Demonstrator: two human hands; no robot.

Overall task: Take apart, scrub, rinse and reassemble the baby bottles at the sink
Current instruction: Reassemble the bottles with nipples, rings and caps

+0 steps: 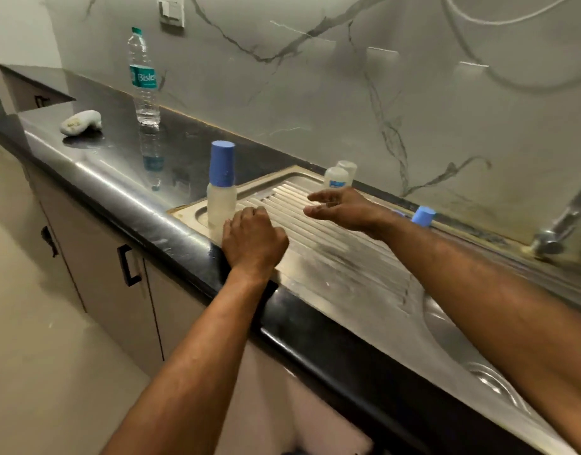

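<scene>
While both arms reach over the steel drainboard (pixel 331 254), the scene reads as follows
Left hand: left hand (pixel 253 238) rests at the drainboard's near-left edge, fingers curled under into a loose fist, holding nothing that shows, just beside the capped bottle's base
Right hand: right hand (pixel 340 205) hovers above the ribbed drainboard, fingers straight and slightly spread, palm down, gripping nothing
Capped bottle: baby bottle (pixel 221 188) stands upright in the drainboard's left corner, translucent body with a tall blue cap on top
Second bottle: small clear bottle (pixel 336 177) without its cap stands at the drainboard's back edge, just beyond the right hand's fingertips; whether they touch cannot be told
Loose cap: blue cap (pixel 423 216) sits at the back ledge by the wall, behind the right forearm
Tap: faucet (pixel 558 224) at the far right, blurred
Counter: water bottle (pixel 144 77) upright on the dark countertop (pixel 125 178), a pale cloth (pixel 80 122) lying to its left
</scene>
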